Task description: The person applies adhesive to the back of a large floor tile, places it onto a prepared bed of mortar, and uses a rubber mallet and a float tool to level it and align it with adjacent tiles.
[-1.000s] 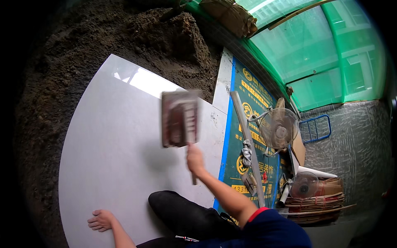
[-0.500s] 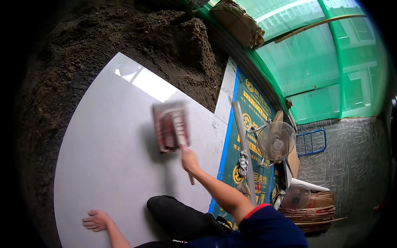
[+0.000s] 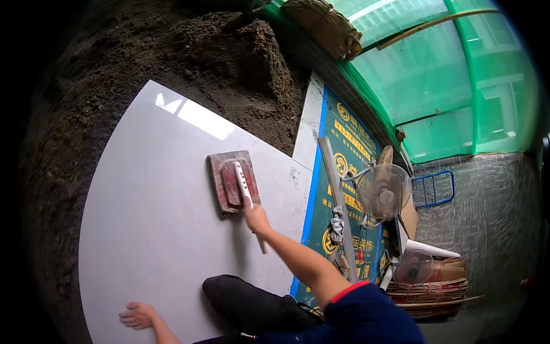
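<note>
Already the big white tile (image 3: 154, 223) lies in place, the dark gritty bed (image 3: 189, 69) beyond untiled; right hand (image 3: 257, 219) grips the red-brown tamper (image 3: 230, 189) over the tile, left hand (image 3: 137, 315) rests empty, fingers extended, on it

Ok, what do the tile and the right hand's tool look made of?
Tile: probably glazed ceramic or polished stone; glossy, with sharp, bright reflections.
Tool: perhaps wood or rubber, from its scuffed, matt reddish body; its smooth, pale handle could be metal or plastic.
</note>
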`<state>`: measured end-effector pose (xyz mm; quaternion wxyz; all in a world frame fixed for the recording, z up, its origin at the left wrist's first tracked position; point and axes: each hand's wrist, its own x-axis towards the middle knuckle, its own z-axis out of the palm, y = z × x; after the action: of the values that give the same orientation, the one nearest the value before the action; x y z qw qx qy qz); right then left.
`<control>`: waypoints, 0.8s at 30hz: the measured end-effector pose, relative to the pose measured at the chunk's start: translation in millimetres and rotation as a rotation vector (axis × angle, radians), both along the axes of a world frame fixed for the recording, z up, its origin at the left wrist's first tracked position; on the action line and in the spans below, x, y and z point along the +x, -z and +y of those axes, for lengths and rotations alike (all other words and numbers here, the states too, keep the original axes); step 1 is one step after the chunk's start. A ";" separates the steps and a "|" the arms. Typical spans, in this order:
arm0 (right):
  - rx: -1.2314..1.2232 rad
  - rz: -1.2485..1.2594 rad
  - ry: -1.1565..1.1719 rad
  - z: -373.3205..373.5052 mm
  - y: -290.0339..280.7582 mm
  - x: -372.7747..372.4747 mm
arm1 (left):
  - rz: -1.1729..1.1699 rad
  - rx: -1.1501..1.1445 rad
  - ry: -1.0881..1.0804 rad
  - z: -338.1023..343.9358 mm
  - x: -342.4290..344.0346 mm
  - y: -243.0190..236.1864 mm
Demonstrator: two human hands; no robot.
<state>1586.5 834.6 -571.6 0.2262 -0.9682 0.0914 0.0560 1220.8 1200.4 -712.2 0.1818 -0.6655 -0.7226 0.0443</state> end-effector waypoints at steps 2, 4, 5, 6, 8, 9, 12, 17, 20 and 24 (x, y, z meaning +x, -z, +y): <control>0.261 0.399 0.138 6.7 -3.4 40.1 | 0.013 0.006 0.025 1.6 1.1 -1.4; 0.439 0.560 0.166 -4.1 -44.1 75.6 | 0.117 -0.030 -0.005 0.9 0.1 -0.8; 0.509 0.540 0.113 -8.7 -65.7 83.7 | 0.018 0.014 0.040 0.9 -0.8 -0.1; 0.473 0.491 0.140 -14.1 -83.1 80.3 | 0.005 0.023 0.038 0.9 -1.2 1.8; 0.392 0.264 0.008 -14.7 -94.5 57.8 | -0.018 0.035 0.047 -0.1 -5.4 6.3; 0.272 0.049 -0.053 -12.7 -90.0 39.6 | -0.043 0.049 0.070 0.2 -6.5 8.6; 0.048 0.062 -0.092 22.3 -17.8 -0.3 | -0.135 0.095 0.136 2.0 -8.8 13.0; -0.014 0.336 -0.060 29.4 44.5 -8.0 | -0.209 0.097 0.171 3.1 -4.5 5.9; 0.018 0.372 -0.011 26.1 32.9 -3.3 | -0.202 0.096 0.157 3.4 -1.0 0.0; 0.077 0.442 0.029 42.3 19.8 0.9 | -0.178 0.062 0.120 0.2 1.7 -6.8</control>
<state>1587.5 876.9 -591.4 0.2382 -0.9216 0.1505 0.2670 1222.5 1200.6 -705.4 0.1396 -0.7028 -0.6959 -0.0483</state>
